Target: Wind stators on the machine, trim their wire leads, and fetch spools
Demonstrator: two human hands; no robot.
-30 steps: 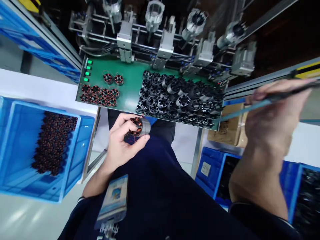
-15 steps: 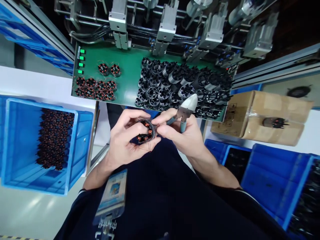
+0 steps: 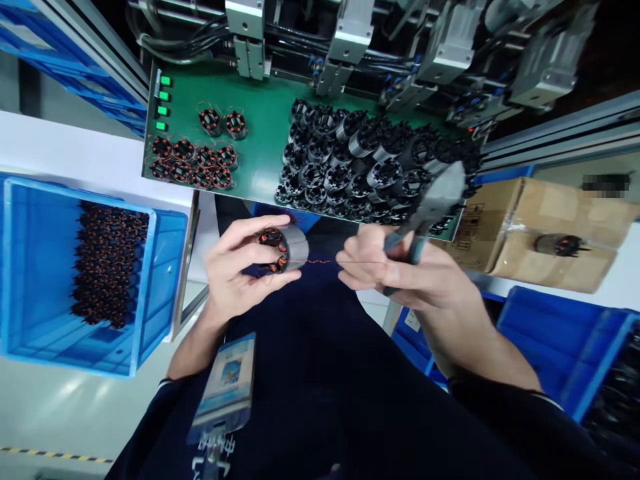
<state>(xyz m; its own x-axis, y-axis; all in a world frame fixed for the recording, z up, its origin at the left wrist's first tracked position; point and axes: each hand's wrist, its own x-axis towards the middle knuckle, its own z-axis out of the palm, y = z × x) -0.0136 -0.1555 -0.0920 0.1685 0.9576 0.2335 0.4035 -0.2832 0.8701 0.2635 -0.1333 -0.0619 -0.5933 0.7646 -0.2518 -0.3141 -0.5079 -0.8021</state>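
Note:
My left hand [image 3: 235,270] is closed around a small grey stator with copper windings [image 3: 281,248], held over my lap. A thin copper wire [image 3: 323,262] runs from the stator to the fingertips of my right hand [image 3: 400,270], which pinch it. That same hand also grips blue-handled cutting pliers [image 3: 430,207], whose grey jaws point up and to the right. The two hands are about a hand's width apart.
A green work surface [image 3: 260,163] ahead carries several copper-wound stators [image 3: 195,167] on the left and a heap of black parts [image 3: 370,167] on the right. A blue bin [image 3: 30,267] of wound stators stands at left. A cardboard box [image 3: 540,233] and blue bins [image 3: 565,347] are at right.
My right hand came in from the far right with the pliers, met the stator, then pulled away to the right, drawing a copper wire out taut. The left hand kept holding the stator.

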